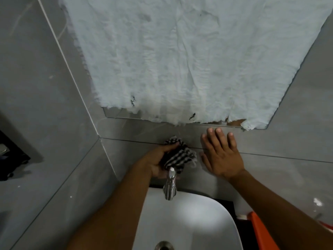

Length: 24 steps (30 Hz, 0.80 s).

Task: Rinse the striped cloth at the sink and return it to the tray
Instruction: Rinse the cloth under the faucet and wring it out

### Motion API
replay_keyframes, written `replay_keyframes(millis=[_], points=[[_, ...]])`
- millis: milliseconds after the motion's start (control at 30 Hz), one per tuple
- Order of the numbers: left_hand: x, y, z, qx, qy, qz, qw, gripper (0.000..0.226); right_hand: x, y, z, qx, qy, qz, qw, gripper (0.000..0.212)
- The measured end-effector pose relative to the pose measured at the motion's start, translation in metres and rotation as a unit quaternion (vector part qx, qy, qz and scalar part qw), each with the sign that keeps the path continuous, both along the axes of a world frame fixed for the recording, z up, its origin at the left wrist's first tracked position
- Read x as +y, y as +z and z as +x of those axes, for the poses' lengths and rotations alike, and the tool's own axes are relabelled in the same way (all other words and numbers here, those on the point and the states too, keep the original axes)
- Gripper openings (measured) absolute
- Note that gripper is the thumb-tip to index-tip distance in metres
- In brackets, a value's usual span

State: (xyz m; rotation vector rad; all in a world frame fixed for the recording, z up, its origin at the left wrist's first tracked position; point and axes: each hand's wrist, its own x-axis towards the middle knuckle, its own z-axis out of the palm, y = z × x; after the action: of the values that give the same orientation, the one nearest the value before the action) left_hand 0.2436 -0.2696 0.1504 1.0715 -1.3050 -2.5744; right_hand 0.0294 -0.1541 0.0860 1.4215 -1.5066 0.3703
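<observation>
Above the tap (170, 184), the left hand (158, 163) clutches the bunched striped cloth (178, 156) against the wall tiles (right hand (221, 156) flat, open, empty beside it), so a loosened grip could drop it behind the sink (207, 222).

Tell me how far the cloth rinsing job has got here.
Early stage. The left hand holds the striped cloth bunched against the wall tiles above the tap; the right hand lies flat on the wall. No water visibly runs. Rinsing and the return remain.
</observation>
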Motion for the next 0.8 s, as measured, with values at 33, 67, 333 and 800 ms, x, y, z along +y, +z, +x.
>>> replay_keyframes(millis=[33,67,333,800], points=[[-0.001,-0.008,0.003,0.036,-0.001,0.035,0.999,0.052,-0.001,0.000,0.000,0.001,0.000,-0.001,1.000,0.074],[-0.001,-0.012,0.002,0.043,-0.002,0.030,0.999,0.053,-0.001,0.000,0.000,0.003,-0.001,-0.003,1.000,0.075],[0.044,0.007,-0.009,-0.262,0.033,-0.529,0.807,0.036,0.001,0.006,0.005,0.008,-0.029,0.018,0.999,0.079],[0.094,-0.068,0.065,0.076,0.212,-0.194,0.955,0.053,0.003,0.006,0.008,0.003,-0.035,0.027,0.999,0.079]])
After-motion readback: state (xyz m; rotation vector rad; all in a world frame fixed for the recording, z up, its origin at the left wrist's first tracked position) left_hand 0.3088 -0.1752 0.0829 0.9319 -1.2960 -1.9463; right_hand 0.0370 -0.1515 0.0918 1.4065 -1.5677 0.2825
